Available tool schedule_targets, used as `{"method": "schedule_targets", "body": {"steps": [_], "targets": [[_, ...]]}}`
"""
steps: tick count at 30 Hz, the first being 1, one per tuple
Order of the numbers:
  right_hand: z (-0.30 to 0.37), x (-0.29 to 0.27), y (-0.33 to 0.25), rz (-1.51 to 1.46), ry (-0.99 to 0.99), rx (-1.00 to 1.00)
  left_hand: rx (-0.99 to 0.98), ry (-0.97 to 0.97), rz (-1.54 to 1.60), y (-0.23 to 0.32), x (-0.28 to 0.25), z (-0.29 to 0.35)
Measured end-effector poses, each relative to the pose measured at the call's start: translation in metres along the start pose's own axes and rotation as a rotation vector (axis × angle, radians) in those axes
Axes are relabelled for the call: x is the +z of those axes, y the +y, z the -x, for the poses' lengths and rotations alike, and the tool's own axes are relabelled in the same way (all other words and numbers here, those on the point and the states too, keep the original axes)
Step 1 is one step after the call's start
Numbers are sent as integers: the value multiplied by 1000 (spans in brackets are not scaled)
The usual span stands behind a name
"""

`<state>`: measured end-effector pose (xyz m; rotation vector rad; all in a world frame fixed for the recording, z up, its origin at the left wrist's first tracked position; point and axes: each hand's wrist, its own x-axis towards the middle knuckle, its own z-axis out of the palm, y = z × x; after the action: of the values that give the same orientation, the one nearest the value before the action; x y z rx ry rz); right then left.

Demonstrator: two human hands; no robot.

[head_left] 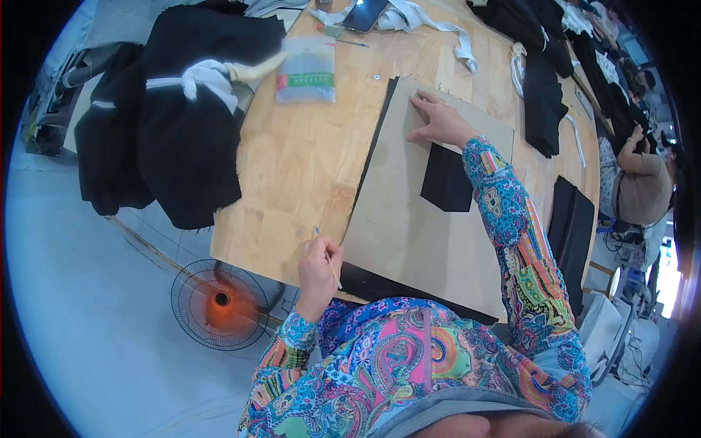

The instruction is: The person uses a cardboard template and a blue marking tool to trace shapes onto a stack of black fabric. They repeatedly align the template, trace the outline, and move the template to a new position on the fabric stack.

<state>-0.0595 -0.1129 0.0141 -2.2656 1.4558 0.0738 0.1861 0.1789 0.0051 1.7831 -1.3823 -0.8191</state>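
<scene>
Left hand (pixel 319 276) pinching slim stick (pixel 333 271); right hand (pixel 442 120) spread on beige board (pixel 394 212). Black patch (pixel 446 184), perhaps cutout, partly behind sleeve (pixel 504 208). Table (pixel 292 164) edge overlaps fan (pixel 219 303).

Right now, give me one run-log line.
left hand: holding slim pen-like stick | right hand: on tan card | beneath card: black cloth

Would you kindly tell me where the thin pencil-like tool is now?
In the head view, the thin pencil-like tool is left of centre, in the left hand, by the lower left edge of the beige sheet.
</scene>
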Motion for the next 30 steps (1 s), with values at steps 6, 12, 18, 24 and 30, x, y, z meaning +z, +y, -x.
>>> {"method": "schedule_targets", "body": {"steps": [6,12,18,24,30], "targets": [[-6,6,12,-12,-27,1,19,9,-22,0,0,0],[-7,11,15,2,-14,-7,13,-11,-46,4,-2,0],[-8,12,14,-8,-22,-7,27,-5,-64,1,-1,0],[-3,8,14,-22,-25,15,9,-15,-50,4,1,-1],[1,2,-3,-8,-22,31,14,4,-68,-2,3,1]]}}
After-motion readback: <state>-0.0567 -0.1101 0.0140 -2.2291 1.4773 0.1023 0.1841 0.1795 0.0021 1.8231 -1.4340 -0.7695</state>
